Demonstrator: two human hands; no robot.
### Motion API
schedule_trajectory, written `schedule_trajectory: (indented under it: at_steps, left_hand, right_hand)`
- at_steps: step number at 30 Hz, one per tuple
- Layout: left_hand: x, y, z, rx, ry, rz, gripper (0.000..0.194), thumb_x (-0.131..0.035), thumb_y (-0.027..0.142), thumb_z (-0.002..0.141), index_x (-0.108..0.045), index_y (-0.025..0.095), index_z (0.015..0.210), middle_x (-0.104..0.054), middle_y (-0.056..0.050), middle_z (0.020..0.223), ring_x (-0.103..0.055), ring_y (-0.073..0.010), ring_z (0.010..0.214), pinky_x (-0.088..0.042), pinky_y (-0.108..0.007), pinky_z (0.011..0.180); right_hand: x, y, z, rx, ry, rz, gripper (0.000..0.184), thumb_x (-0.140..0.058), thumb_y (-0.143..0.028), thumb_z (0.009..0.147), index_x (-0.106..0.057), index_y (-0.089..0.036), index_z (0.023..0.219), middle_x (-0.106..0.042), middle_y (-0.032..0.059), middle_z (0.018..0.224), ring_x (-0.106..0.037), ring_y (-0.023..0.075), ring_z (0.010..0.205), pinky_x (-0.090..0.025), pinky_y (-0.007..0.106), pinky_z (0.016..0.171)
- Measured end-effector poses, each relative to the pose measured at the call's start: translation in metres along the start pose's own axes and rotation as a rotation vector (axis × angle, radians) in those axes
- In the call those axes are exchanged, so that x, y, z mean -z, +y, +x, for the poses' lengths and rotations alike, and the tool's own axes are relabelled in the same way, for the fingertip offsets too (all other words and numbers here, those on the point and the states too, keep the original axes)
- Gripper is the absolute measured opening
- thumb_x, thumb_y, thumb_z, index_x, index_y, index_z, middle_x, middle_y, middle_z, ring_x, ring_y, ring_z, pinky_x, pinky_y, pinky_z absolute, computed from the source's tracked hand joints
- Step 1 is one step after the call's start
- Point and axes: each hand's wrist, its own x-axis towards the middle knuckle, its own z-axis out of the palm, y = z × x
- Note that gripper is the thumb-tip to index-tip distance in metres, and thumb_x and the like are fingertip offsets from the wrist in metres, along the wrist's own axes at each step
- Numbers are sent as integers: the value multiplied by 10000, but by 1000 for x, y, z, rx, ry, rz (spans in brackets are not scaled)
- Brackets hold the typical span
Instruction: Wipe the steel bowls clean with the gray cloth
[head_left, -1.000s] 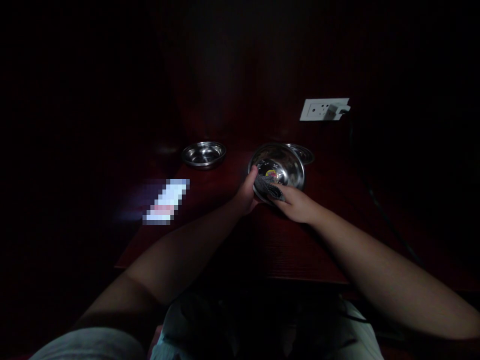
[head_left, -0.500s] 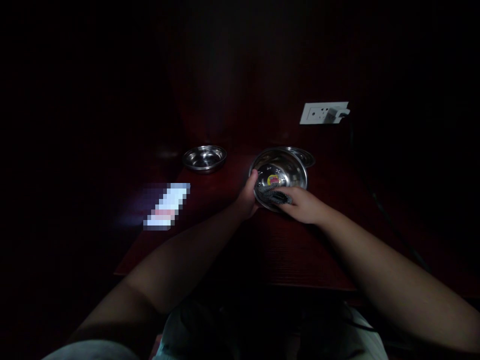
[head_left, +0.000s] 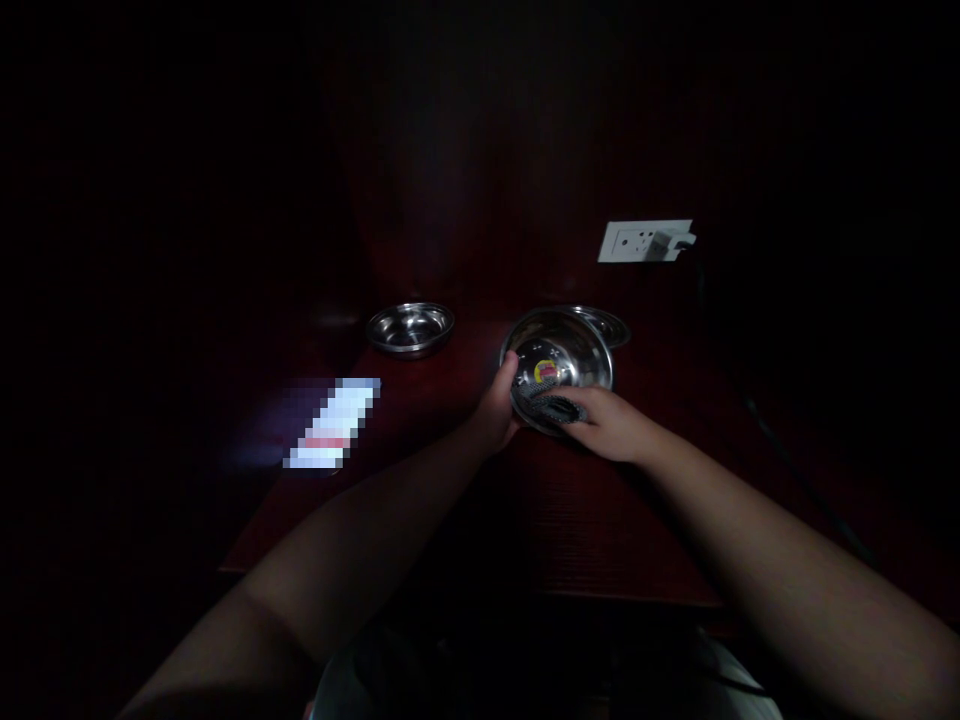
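Note:
A shiny steel bowl is tilted with its inside towards me, a yellow and red sticker on its bottom. My left hand grips its left rim, thumb over the edge and fingers hidden behind. In my right hand is a dark grey patterned cloth, pressed against the lower inside wall of the bowl. Behind the bowl, partly covered by it, lies a shallow steel dish. Another steel dish rests on the table to the left.
A lit, pixelated phone-like screen lies left on the dark red table. On the back wall is a white socket panel with a plug and a dark cable running down the right side. The surroundings are very dark.
The whole view has shifted slightly, so everything sits a little lower. My hands, the bowl and the cloth keep nearly the same arrangement.

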Motion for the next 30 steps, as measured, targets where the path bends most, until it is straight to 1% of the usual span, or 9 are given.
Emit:
schedule_trajectory:
  at_steps: [1,5,8,13,18,21,26,30]
  left_hand:
    - [0,0,0,4,-14,-4,567,-340,597,864,-621,170,1109,-675,-90,1113,-529,-277,1182,-371,-452,1029]
    - [1,-1,0,-21,19,-1,569,-355,584,866,-625,144,1107,-671,-111,1118,-542,-276,1166,-372,-445,1031]
    - [3,-2,2,-26,16,-6,566,-378,584,856,-625,143,1110,-667,-116,1126,-546,-282,1159,-390,-454,1016]
    - [6,-4,2,-39,18,6,560,-408,582,846,-603,156,1154,-648,-117,1165,-548,-289,1156,-417,-468,985]
    - [8,-6,3,-65,35,18,594,-474,608,803,-556,195,1223,-625,-105,1208,-568,-295,1125,-448,-481,945]
    - [9,-7,3,-80,39,36,624,-485,625,787,-549,194,1233,-616,-108,1219,-579,-295,1105,-467,-473,922]
    - [11,-10,5,-129,40,35,604,-502,593,794,-544,187,1239,-633,-107,1186,-602,-278,1066,-486,-443,901]
    - [14,-13,7,-148,42,34,590,-523,574,792,-539,195,1243,-645,-101,1161,-609,-273,1053,-488,-443,900]
  right_hand:
    - [1,-1,0,-10,-8,-12,370,-503,-80,731,-654,-161,1059,-704,66,1016,-647,210,913,-478,345,854]
    - [4,-4,0,-25,-43,-30,397,-490,-71,727,-657,-172,1073,-704,60,1016,-645,212,925,-479,346,860]
    - [6,-5,0,-60,-60,-62,404,-490,-75,727,-657,-182,1079,-706,58,1015,-646,216,923,-482,349,856]
    - [6,-5,0,-98,-73,-82,412,-488,-85,732,-646,-186,1099,-690,66,1089,-636,214,975,-471,343,891]
    - [6,-7,-2,-170,-56,-260,389,-487,-134,741,-641,-164,1096,-683,106,1084,-633,252,970,-474,381,875]
    - [5,-12,-1,-214,-63,-319,407,-477,-144,740,-635,-161,1114,-692,117,1054,-644,261,937,-479,389,857]
    - [4,-19,1,-226,-64,-312,398,-461,-127,729,-646,-169,1079,-699,106,1037,-651,248,924,-480,364,842]
    - [4,-15,2,-199,-31,-249,371,-469,-126,732,-649,-169,1054,-696,96,1040,-641,242,943,-469,362,857]
